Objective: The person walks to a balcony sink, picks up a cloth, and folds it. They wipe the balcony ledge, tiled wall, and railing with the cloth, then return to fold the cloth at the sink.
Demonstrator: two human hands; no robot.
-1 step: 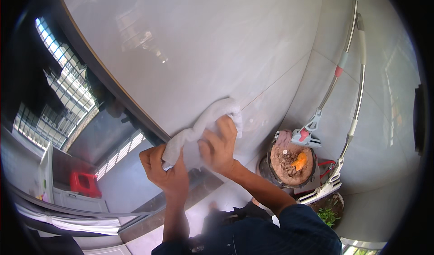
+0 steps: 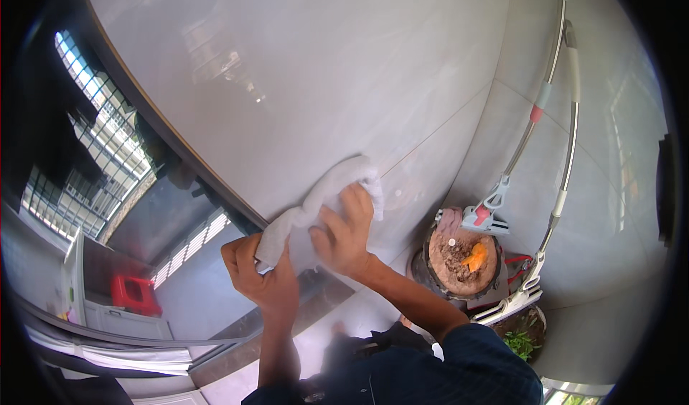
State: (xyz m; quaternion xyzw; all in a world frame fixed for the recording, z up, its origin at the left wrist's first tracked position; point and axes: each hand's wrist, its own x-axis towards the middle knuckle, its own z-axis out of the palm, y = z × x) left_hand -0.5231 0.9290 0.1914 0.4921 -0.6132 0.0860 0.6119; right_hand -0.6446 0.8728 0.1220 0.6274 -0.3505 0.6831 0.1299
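Note:
A light grey cloth is stretched in a bunched strip between my two hands, in front of a glossy grey tiled wall. My left hand grips its lower left end, with the thumb and fingers closed round it beside the dark window frame. Against the cloth's right part, my right hand has its fingers bent and closed on the fabric. Its upper right end hangs down past those fingers. Whether the cloth's whole back side touches the wall cannot be seen.
Two long-handled mops lean on the right wall. Below them stands a round pot of soil with an orange object in it. A green plant grows nearby. On the left, a dark-framed glass pane shows a red stool.
Almost nothing differs. My right hand sits very slightly further left, and the cloth has shifted a touch with it; my left hand is about where it was.

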